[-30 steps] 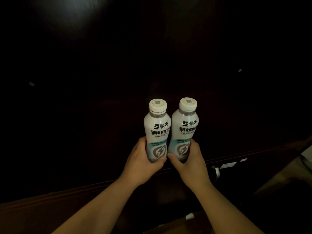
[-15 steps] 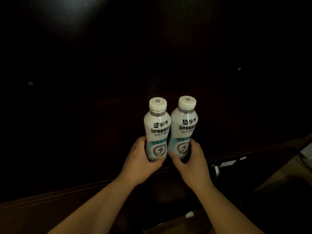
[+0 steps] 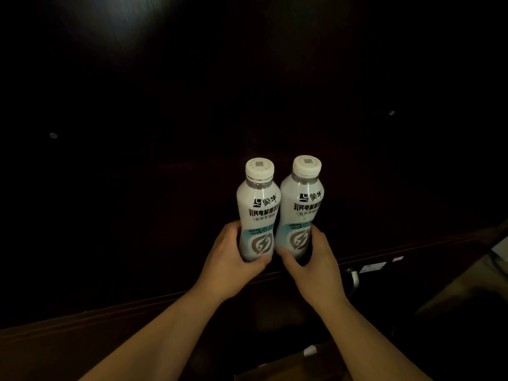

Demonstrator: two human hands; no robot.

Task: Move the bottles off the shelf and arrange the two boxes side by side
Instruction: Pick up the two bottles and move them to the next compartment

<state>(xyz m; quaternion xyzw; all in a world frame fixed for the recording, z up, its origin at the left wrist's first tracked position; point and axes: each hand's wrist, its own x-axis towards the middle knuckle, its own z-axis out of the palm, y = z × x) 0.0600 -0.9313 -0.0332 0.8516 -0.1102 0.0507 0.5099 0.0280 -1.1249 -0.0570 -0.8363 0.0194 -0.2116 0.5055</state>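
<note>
Two white drink bottles with white caps and dark printed labels stand upright side by side, touching, in front of a very dark shelf. My left hand [image 3: 232, 261] grips the base of the left bottle [image 3: 258, 204]. Around the base of the right bottle [image 3: 301, 202] closes my right hand [image 3: 313, 264]. The dark shelf board edge [image 3: 412, 250] runs just under the bottles. At the bottom edge, a corner of a brown cardboard box [image 3: 286, 365] shows between my forearms. No second box is visible.
The shelf interior is almost black, with two small metal studs [image 3: 53, 135] on its back wall. A metal handle [image 3: 353, 277] and white stickers [image 3: 372, 268] sit on the shelf front at right. A pale surface [image 3: 499, 257] shows at the far right edge.
Both bottles, held in my hands, have shifted very slightly upward; the grip on each is unchanged.
</note>
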